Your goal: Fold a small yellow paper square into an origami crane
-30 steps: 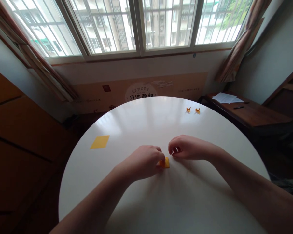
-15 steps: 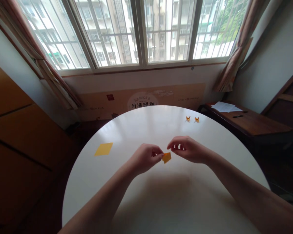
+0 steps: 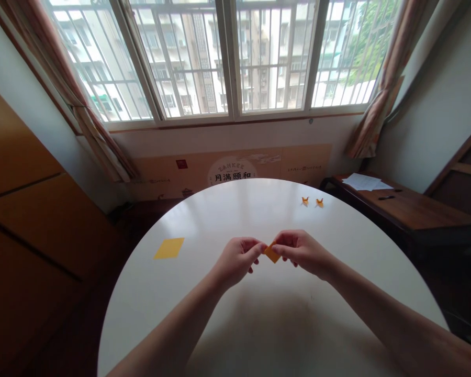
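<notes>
A small folded orange paper (image 3: 272, 254) hangs in the air over the round white table (image 3: 227, 209), pinched from both sides. My left hand (image 3: 237, 260) grips its left corner between thumb and fingertips. My right hand (image 3: 301, 251) pinches the right side, fingers curled. A flat yellow paper square (image 3: 169, 247) lies on the table to the left, apart from both hands. Two small folded orange paper figures (image 3: 312, 201) stand near the far right rim.
A dark wooden side table (image 3: 408, 209) with white papers (image 3: 365, 181) and a pen (image 3: 387, 197) stands at the right. Wooden panels run along the left. A printed cardboard sheet (image 3: 231, 167) leans under the barred window. Curtains hang at both sides.
The folded paper has been lifted off the table by my left hand. My right hand has closed in and now pinches it too. The view has tilted upward slightly.
</notes>
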### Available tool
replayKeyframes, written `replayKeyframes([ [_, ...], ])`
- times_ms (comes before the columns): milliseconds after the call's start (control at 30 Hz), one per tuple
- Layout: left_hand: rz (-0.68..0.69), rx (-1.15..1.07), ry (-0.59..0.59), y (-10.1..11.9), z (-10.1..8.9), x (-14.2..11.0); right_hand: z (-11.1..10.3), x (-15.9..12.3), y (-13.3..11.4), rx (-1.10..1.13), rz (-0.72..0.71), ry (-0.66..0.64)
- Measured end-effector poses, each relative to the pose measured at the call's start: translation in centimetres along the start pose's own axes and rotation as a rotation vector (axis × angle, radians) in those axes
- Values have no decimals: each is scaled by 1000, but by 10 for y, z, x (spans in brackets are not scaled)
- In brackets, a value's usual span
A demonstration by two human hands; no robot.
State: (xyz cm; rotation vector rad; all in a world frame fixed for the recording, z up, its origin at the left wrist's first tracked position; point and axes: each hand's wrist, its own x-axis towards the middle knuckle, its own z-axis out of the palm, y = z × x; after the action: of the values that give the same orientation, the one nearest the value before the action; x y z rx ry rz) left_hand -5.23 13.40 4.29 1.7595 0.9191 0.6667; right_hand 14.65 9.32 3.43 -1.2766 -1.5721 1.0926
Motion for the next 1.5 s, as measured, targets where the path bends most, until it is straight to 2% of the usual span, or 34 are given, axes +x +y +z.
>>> replayKeyframes([
  [200, 131, 83, 85, 1, 4, -2, 6, -5, -7, -22, -34, -7],
  [500, 100, -15, 88, 0, 6, -1, 14, -7, -7, 16, -94, 4],
  [667, 153, 53, 99, -1, 4, -3, 18, -6, -5, 129, -75, 30],
  [867, 116, 25, 107, -1, -2, 0, 4, 0, -1, 181, 2, 142],
  [1000, 89, -45, 188, -4, -8, 4, -8, 3, -2, 179, 4, 213],
  [1100, 91, -47, 216, -6, -8, 4, -7, 2, -3, 147, 6, 185],
  [1333, 126, 105, 58, -6, 3, -2, 6, -2, -1, 63, 13, 46],
  [1500, 129, 116, 134, -3, 4, -2, 5, -2, 3, 43, 16, 26],
])
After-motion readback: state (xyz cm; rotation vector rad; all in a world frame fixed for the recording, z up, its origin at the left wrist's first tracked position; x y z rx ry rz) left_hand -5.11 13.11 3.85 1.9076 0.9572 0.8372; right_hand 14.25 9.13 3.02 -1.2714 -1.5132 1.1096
